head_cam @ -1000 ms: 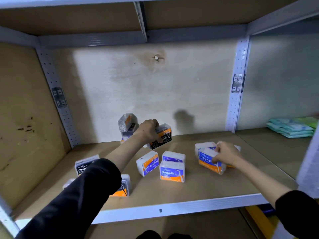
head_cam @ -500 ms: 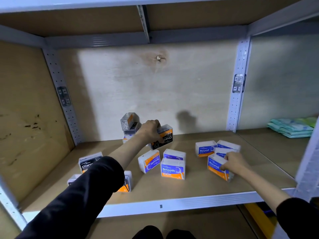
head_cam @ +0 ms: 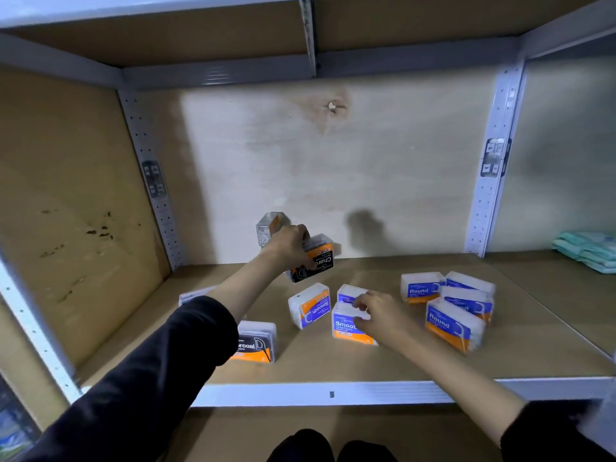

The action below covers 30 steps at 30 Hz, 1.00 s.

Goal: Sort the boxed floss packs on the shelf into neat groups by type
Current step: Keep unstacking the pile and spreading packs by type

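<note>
My left hand (head_cam: 289,245) grips a black-and-orange Charcoal pack (head_cam: 316,261), tilted, near the back of the wooden shelf (head_cam: 333,365). A clear pack (head_cam: 268,225) stands just behind that hand. My right hand (head_cam: 380,315) closes its fingers on the front Smooth pack (head_cam: 345,326) at mid shelf; a second Smooth pack (head_cam: 309,308) stands to its left and a third (head_cam: 348,292) behind. Several blue Round packs (head_cam: 451,320) sit grouped on the right. Another Charcoal pack (head_cam: 256,343) lies by my left forearm, and one more pack (head_cam: 195,295) shows behind it.
Perforated metal uprights (head_cam: 490,168) frame the bay, and the plywood back wall (head_cam: 316,168) is close behind the packs. Stacked teal soft packs (head_cam: 586,251) lie in the neighbouring bay on the right. The shelf's white front rail (head_cam: 333,393) runs across the foreground.
My right hand let go of the Round pack, now standing on the right, and moved left onto the front Smooth pack. My left hand kept its grip on the Charcoal pack.
</note>
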### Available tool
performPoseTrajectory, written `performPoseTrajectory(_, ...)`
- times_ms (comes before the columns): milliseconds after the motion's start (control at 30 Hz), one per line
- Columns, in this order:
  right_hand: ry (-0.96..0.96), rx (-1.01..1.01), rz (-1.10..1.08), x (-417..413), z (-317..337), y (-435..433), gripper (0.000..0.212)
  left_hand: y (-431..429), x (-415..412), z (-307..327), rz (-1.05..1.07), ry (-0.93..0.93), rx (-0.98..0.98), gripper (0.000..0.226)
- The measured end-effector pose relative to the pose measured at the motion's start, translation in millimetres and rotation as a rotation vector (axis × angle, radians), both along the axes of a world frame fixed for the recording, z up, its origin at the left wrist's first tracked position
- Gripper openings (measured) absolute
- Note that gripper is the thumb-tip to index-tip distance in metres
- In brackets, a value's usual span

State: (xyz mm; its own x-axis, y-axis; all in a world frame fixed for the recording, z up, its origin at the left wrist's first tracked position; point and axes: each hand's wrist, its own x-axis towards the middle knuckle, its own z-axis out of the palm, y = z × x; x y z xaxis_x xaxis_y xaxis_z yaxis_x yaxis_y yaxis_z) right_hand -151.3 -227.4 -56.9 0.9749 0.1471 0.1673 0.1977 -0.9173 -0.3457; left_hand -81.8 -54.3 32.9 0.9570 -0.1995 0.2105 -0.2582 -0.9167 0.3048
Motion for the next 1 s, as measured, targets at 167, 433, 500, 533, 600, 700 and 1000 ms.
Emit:
performPoseTrajectory(167, 0.024, -0.011, 0.155, 1, -30, 53, 0.033, 23, -3, -2, 0.041, -0.019, -0.017, 0.057)
performPoseTrajectory(433, 0.117, -0.182, 0.263, 13, -66, 92, 0.056, 48, -3, -8, 0.130, -0.021, 0.004, 0.062)
performPoseTrajectory(500, 0.192, -0.144, 0.269, 12, -72, 97, 0.058, 55, 0, -8, 0.153, -0.009, 0.015, 0.056)
performPoseTrajectory(533, 0.226, -0.128, 0.268, 13, -75, 99, 0.058, 59, 1, -9, 0.164, 0.000, 0.015, 0.053)
performPoseTrajectory(600, 0.258, -0.130, 0.269, 13, -78, 100, 0.057, 66, 5, -11, 0.178, 0.016, 0.010, 0.053)
performPoseTrajectory(700, 0.239, -0.156, 0.278, 13, -79, 99, 0.056, 74, 11, -18, 0.197, 0.027, 0.001, 0.053)
performPoseTrajectory(1000, 0.245, -0.219, 0.301, 13, -82, 97, 0.083, 87, 31, -59, 0.310, 0.096, 0.024, 0.051)
